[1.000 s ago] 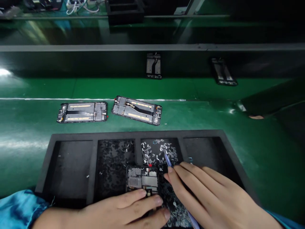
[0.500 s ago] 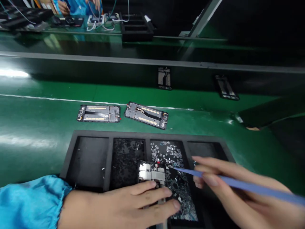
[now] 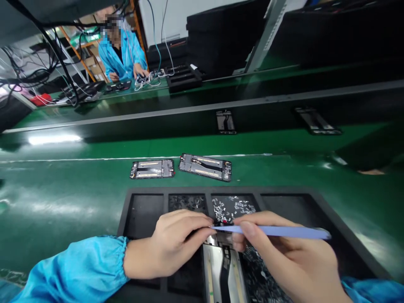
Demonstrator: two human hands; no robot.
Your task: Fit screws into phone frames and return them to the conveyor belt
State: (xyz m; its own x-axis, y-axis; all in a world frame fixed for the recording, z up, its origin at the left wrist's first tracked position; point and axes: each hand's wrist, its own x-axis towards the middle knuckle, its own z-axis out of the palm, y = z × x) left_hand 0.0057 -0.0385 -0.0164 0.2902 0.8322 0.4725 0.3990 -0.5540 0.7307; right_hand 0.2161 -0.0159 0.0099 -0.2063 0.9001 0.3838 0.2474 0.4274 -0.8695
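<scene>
One opened phone [image 3: 224, 273] points away from the person, its long axis running nearly straight out from the body, with a red tab [image 3: 224, 221] at its far end. It lies over a dark tray [image 3: 166, 206], below and between the left hand [image 3: 176, 242] and the right hand [image 3: 290, 256], which cover part of its far half; its near half shows bare, and its near end is cut off by the view. Blue tweezers [image 3: 284, 232] lie crosswise to the phone, almost level, their tip pointing left.

The right hand is closed around the tweezers, thumb against the fingers. The left hand is curled, thumb and forefinger narrowly apart at the tweezer tip; whether they pinch a small part, one cannot tell.

Just beyond the fingertips, silver bits [image 3: 219, 207] are scattered in a tray compartment. Farther past the left hand, two more opened phones [image 3: 205, 167] lie lengthwise from left to right on the green bench [image 3: 78, 185].
</scene>
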